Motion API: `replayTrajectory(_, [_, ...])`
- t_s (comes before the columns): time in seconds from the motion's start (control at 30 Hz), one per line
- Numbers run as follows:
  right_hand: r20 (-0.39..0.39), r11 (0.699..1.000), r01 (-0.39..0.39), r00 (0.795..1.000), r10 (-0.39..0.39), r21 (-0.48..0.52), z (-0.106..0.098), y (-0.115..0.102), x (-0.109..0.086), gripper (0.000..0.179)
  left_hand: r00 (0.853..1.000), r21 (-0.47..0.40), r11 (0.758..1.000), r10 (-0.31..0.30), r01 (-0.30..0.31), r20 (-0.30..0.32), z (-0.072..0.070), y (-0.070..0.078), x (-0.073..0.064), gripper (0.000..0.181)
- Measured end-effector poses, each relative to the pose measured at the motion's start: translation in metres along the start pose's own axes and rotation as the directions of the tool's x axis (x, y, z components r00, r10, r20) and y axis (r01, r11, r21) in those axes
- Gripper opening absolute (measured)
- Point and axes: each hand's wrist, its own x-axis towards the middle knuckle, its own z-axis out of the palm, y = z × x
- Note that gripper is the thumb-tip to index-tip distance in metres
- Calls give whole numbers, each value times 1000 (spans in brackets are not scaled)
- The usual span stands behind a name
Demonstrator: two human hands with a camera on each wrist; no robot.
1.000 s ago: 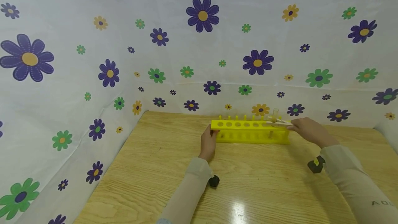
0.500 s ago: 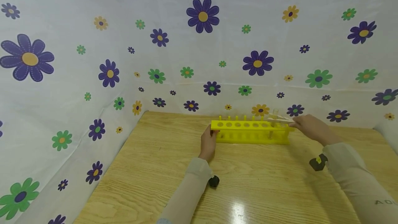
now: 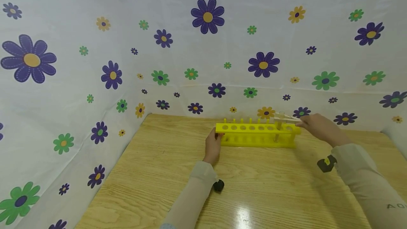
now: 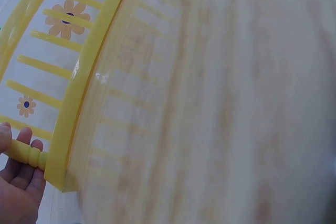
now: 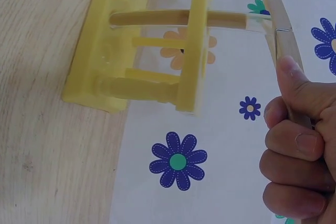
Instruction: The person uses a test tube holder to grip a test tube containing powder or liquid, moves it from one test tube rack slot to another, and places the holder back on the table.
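Observation:
A yellow test tube rack [image 3: 251, 144] stands on the wooden table. My left hand [image 3: 212, 147] holds its left end; in the left wrist view, the thumb and fingers are around the rack's end post [image 4: 25, 153]. Upright in a hole near the rack's right end is a glass test tube [image 5: 226, 20] with brownish liquid in it. My right hand [image 5: 299, 156] grips a wooden test tube clamp [image 5: 286, 43], thumb pressed along its side. The clamp's tip is at the tube's upper part, near the mouth and above the rack's top plate.
Several drying pegs [image 3: 242, 120] rise along the rack's back edge. Behind it hangs a white cloth [image 3: 190, 45] with printed flowers. The wooden table [image 3: 254, 186] extends in front. Dark wrist devices [image 3: 326, 164] show beside both sleeves.
My right hand has risen a little with the clamp, whose tip has shifted up toward the tube's mouth. The left hand and the rack have stayed in place.

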Motion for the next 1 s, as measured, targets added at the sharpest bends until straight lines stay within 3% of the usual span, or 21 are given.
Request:
replayTrajectory(0.6, [-4, 1000, 26, 1000, -26, -5, -18, 0, 4, 26, 1000, -2, 1000, -9, 9, 0, 2, 2, -1, 19])
replayTrajectory(1.0, [22, 1000, -7, 1000, 7, -9, -26, -1, 9, 30, 1000, 1, 1000, 3, -3, -1, 1, 6, 0, 20])
